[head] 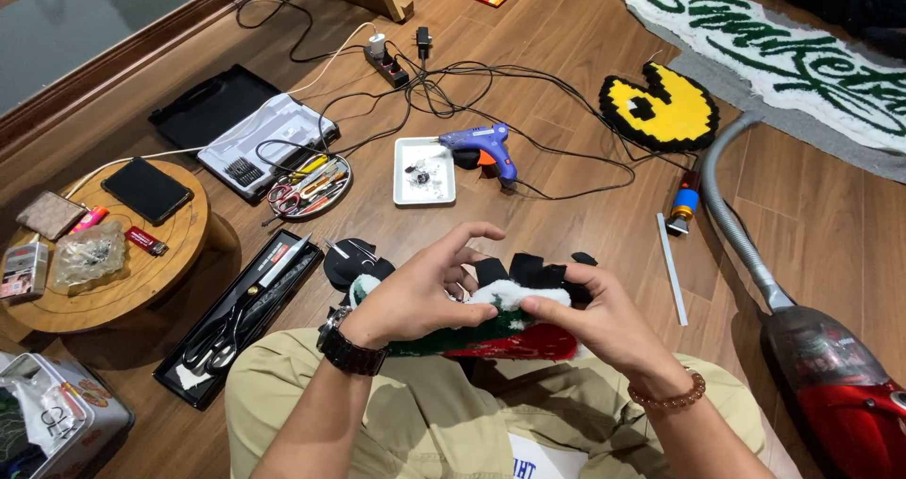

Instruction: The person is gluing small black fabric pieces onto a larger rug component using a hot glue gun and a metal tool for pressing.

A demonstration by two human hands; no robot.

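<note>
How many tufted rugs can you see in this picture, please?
3: a yellow rug on the floor, a green-lettered white rug behind it, and one held in both hands. Others may be hidden.

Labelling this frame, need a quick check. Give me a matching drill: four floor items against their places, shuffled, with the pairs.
Things:
1. glue gun
2. vacuum cleaner
3. phone
4. tufted piece

Places:
A. on the round wooden table
B. between the left hand and right hand
C. beside the white tray
D. far right on the floor

Pairs: 1-C, 2-D, 3-A, 4-B
</note>
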